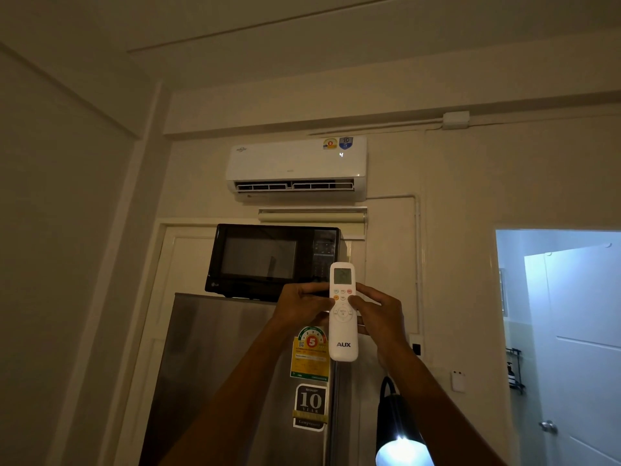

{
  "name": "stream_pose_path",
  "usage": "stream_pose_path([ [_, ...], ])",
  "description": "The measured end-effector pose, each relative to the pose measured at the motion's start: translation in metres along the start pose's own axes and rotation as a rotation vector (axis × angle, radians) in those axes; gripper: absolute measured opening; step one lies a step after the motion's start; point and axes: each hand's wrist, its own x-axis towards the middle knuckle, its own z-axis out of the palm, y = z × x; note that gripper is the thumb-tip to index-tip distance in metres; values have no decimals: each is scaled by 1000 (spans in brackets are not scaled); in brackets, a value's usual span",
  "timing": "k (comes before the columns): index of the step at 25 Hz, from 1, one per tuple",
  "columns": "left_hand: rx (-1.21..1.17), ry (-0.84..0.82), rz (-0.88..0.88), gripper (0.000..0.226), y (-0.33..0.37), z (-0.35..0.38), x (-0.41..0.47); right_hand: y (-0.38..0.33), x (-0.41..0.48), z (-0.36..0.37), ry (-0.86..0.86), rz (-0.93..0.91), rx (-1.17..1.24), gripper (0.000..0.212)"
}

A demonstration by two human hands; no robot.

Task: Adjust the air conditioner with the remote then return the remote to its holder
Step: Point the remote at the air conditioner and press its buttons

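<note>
White remote (343, 317) is being gripped upright by both hands' fingers (361, 299) at frame centre, below the air conditioner (295, 163).

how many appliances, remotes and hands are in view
appliances: 3 (air conditioner, microwave, fridge)
remotes: 1 (remote)
hands: 2 (left hand, right hand), both holding the remote
total: 6

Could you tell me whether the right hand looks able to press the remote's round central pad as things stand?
Probably yes: the right hand already grips the remote, thumb just above the round pad, which lies uncovered.
</note>
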Motion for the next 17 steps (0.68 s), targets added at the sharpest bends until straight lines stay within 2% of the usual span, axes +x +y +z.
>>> stream_pose_path([
  [17, -47, 39, 64, 42, -17, -2, 5, 17, 11, 2, -130, -49, -32, 51],
])
